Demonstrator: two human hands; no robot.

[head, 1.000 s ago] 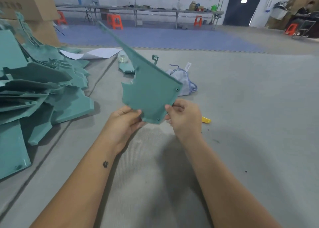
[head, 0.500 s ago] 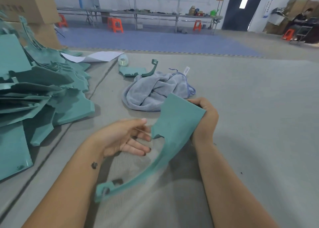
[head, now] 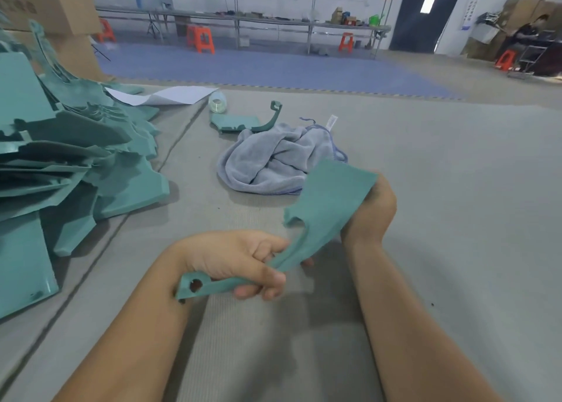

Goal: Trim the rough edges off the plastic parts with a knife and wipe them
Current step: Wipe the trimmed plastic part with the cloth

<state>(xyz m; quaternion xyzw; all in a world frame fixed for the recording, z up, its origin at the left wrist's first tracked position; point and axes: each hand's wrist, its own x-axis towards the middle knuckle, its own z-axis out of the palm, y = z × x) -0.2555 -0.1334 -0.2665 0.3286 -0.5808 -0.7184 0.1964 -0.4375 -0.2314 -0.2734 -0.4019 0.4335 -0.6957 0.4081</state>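
- left hand [head: 243, 261] now wraps the narrow arm of the teal part [head: 322, 207]; half a second ago its fingers were loose
- right hand [head: 369, 216] is behind the wide end, grip hidden, can't tell
- cloth [head: 273, 158] at 12 o'clock, so wiping is probably next

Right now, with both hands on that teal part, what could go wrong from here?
1. The long teal plastic part is held in the air; the left hand grips only its narrow arm, which may flex or slip under a blade.
2. The right hand sits hidden behind the wide end, possibly in a blade's path.
3. No knife is visible.
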